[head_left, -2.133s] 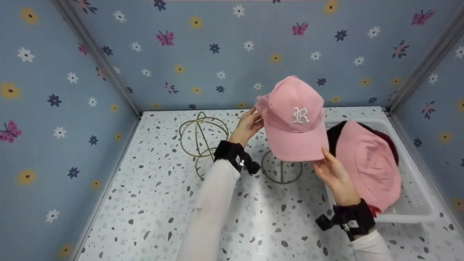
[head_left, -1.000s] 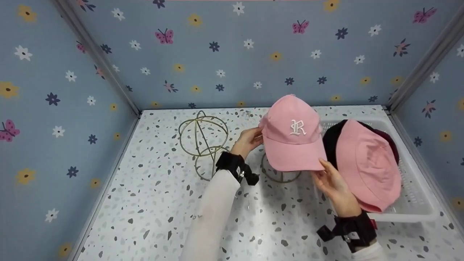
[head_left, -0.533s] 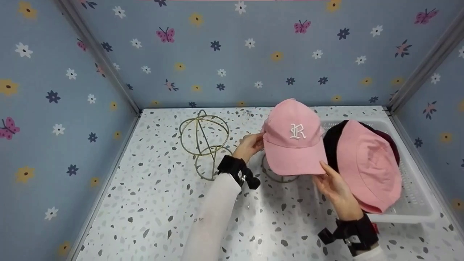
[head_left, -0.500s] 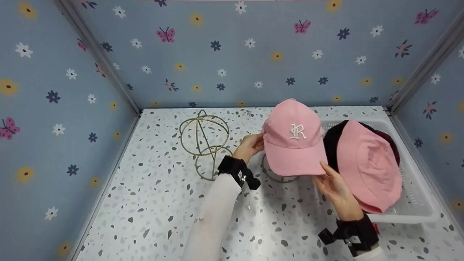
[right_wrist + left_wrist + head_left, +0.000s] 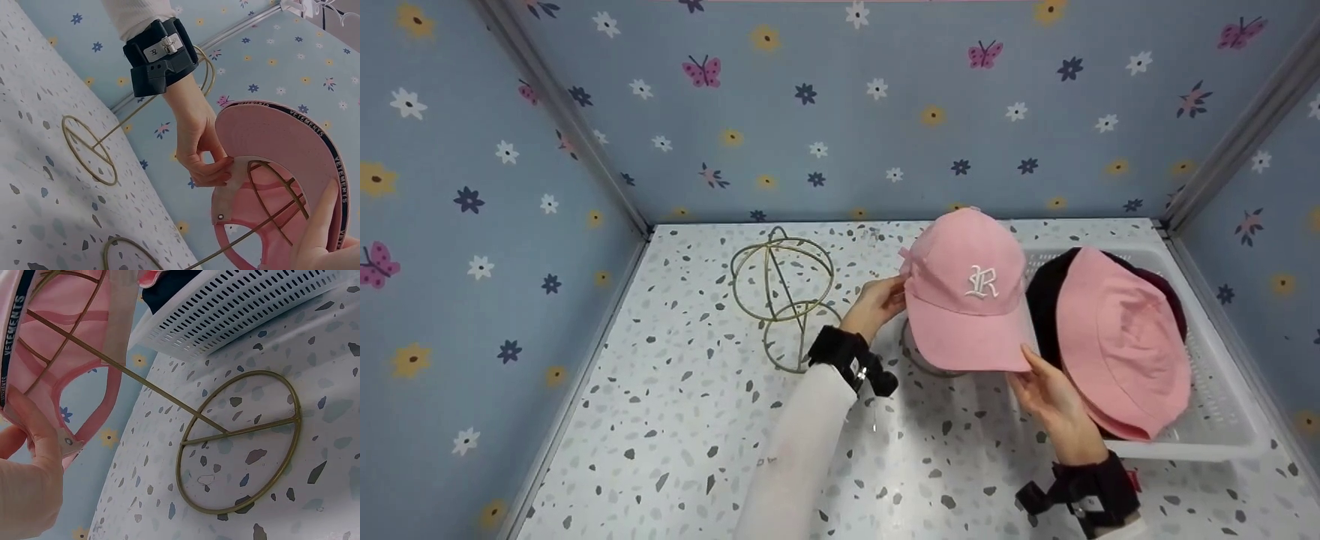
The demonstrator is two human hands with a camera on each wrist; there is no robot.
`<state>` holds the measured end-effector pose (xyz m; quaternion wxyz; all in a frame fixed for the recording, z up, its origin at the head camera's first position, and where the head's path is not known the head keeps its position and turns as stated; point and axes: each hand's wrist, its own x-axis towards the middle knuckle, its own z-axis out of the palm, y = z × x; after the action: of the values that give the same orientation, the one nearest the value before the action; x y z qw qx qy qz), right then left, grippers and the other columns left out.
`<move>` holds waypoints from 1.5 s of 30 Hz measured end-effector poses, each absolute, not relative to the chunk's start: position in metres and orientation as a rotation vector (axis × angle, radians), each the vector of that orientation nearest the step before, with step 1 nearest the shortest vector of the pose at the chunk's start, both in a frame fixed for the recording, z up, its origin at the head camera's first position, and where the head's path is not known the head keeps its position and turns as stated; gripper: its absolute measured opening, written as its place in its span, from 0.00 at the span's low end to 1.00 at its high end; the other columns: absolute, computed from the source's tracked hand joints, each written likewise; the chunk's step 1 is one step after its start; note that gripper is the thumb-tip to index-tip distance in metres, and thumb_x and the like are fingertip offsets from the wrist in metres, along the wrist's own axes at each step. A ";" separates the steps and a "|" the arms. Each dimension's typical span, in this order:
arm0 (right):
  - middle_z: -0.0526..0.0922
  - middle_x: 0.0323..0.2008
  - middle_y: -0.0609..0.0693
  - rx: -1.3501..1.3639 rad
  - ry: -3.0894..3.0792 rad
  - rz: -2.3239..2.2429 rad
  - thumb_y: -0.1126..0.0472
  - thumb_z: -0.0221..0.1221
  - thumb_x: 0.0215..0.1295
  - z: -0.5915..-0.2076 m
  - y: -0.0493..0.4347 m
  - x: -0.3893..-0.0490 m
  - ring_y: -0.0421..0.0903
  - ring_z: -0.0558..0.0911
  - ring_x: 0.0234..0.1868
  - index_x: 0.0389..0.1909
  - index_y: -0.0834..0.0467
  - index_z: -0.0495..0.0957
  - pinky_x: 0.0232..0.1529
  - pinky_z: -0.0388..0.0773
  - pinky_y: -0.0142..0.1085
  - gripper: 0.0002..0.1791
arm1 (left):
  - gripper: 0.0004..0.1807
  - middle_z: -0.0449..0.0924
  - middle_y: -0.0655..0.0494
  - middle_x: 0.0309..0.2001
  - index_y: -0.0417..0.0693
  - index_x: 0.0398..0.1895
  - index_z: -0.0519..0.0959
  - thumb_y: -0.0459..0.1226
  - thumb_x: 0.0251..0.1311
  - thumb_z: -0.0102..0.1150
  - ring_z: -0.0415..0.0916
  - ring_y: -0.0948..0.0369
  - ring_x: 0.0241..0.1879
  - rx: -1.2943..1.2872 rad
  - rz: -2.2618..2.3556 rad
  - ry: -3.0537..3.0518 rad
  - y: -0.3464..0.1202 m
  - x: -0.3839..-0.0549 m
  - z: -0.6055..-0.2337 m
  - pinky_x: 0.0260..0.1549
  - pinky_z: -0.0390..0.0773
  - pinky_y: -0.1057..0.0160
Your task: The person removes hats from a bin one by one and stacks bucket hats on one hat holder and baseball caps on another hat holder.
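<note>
A pink baseball cap [image 5: 960, 259] with a white embroidered R sits over the top of a gold wire hat stand [image 5: 135, 377]. In both wrist views the stand's wire frame shows inside the crown. My left hand [image 5: 874, 306] pinches the cap's lower edge at its left, near the back strap. With my right hand [image 5: 1054, 401] I hold the right corner of the brim, thumb on top and fingers beneath. Most of the stand is hidden by the cap in the head view; its round base shows in the left wrist view, resting on the table.
A second gold wire hat stand [image 5: 784, 282] stands bare at left. At right, a white perforated basket [image 5: 1200, 451] holds a pink bucket hat [image 5: 1140, 337], a black hat [image 5: 1044, 300] and something dark red. Floral panels [image 5: 840, 112] enclose the speckled table [image 5: 682, 420] at the back and sides.
Both hands have lowered the cap from in front of the back panel down over the stand. In the last half second it has dropped slightly, its front turning a little to the right.
</note>
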<state>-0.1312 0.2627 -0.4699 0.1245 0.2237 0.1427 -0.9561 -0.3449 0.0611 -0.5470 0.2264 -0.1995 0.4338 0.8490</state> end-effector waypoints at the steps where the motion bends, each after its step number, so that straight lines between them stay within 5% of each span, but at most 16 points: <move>1: 0.77 0.34 0.55 0.655 0.414 -2.786 0.65 0.43 0.67 -0.471 0.262 -0.131 0.47 0.79 0.37 0.35 0.64 0.75 0.44 0.74 0.31 0.12 | 0.10 0.79 0.40 0.32 0.32 0.31 0.79 0.28 0.42 0.64 0.79 0.55 0.30 -0.536 2.338 1.201 0.058 -0.337 -0.535 0.33 0.79 0.63; 6: 0.76 0.38 0.55 0.659 0.422 -2.761 0.65 0.43 0.67 -0.474 0.258 -0.133 0.47 0.78 0.40 0.37 0.63 0.75 0.49 0.71 0.28 0.12 | 0.12 0.79 0.44 0.31 0.29 0.42 0.75 0.27 0.54 0.53 0.77 0.58 0.28 -0.528 2.280 1.329 0.048 -0.301 -0.484 0.36 0.77 0.65; 11: 0.77 0.37 0.55 0.699 0.454 -2.742 0.64 0.42 0.67 -0.477 0.257 -0.132 0.47 0.78 0.39 0.35 0.63 0.76 0.48 0.71 0.29 0.13 | 0.10 0.77 0.52 0.22 0.31 0.40 0.76 0.27 0.56 0.51 0.75 0.62 0.24 -0.474 2.244 1.369 0.043 -0.291 -0.475 0.33 0.77 0.68; 17: 0.77 0.35 0.55 0.752 0.536 -2.717 0.65 0.43 0.66 -0.477 0.254 -0.131 0.46 0.79 0.36 0.32 0.62 0.77 0.44 0.74 0.29 0.13 | 0.07 0.78 0.47 0.24 0.31 0.33 0.78 0.26 0.51 0.55 0.75 0.60 0.24 -0.537 2.289 1.399 0.052 -0.306 -0.501 0.33 0.78 0.65; 24: 0.77 0.33 0.53 0.733 0.674 -2.667 0.64 0.42 0.67 -0.476 0.255 -0.131 0.44 0.79 0.35 0.30 0.59 0.76 0.41 0.75 0.29 0.14 | 0.08 0.80 0.44 0.28 0.33 0.27 0.79 0.28 0.41 0.64 0.78 0.55 0.26 -0.500 2.343 1.309 0.064 -0.367 -0.601 0.28 0.79 0.62; 30: 0.78 0.32 0.52 0.697 0.703 -2.623 0.62 0.43 0.67 -0.477 0.257 -0.132 0.44 0.79 0.36 0.29 0.58 0.78 0.43 0.74 0.28 0.14 | 0.08 0.78 0.45 0.33 0.33 0.35 0.77 0.29 0.52 0.57 0.76 0.58 0.27 -0.561 2.236 1.391 0.057 -0.319 -0.514 0.33 0.78 0.65; 34: 0.79 0.32 0.51 0.655 0.723 -2.596 0.62 0.43 0.67 -0.480 0.257 -0.130 0.43 0.79 0.37 0.29 0.57 0.79 0.44 0.74 0.29 0.15 | 0.05 0.77 0.49 0.28 0.37 0.32 0.78 0.31 0.55 0.54 0.75 0.61 0.22 -0.569 2.197 1.380 0.050 -0.298 -0.479 0.26 0.77 0.68; 45: 0.79 0.34 0.49 0.656 0.754 -2.575 0.59 0.44 0.67 -0.482 0.258 -0.130 0.42 0.77 0.38 0.31 0.54 0.76 0.47 0.72 0.31 0.13 | 0.04 0.76 0.51 0.27 0.39 0.31 0.76 0.32 0.54 0.54 0.75 0.61 0.22 -0.578 2.174 1.346 0.050 -0.300 -0.480 0.25 0.77 0.68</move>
<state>-0.1302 0.2575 -0.4820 0.1885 0.2333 0.2682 -0.9155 -0.3003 0.0499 -0.4795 0.2570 -0.2132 0.4963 0.8014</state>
